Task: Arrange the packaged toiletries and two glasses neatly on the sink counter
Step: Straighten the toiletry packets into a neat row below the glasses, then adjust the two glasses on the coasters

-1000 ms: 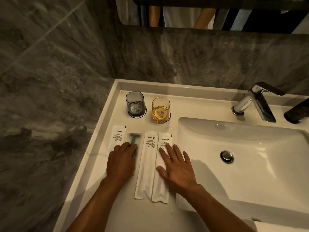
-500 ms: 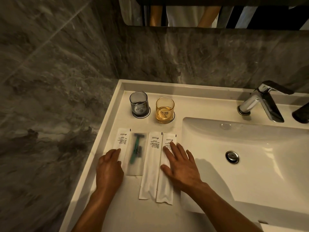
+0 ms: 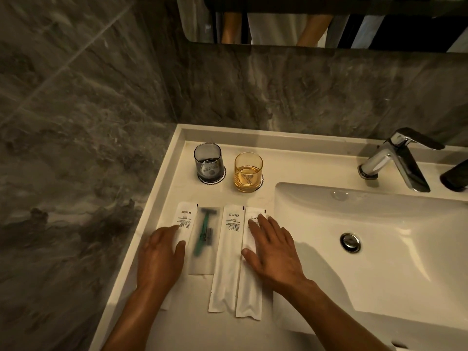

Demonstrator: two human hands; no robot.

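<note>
You look to be on the final squaring-up: 4 packets lie side by side on the table (image 3: pixel 291 171), in front of the grey glass (image 3: pixel 208 162) and amber glass (image 3: pixel 248 172). Your left hand (image 3: pixel 159 259), flat and spread, rests on the leftmost packet (image 3: pixel 184 224); your right hand (image 3: pixel 272 249), also spread, presses the rightmost packet (image 3: pixel 249 295). Next, nudge the bottom edges level.

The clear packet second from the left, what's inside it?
Inside the clear packet lies a green-handled razor, head pointing toward the glasses. Whether anything else is in there cannot be told through the frosted film.
</note>
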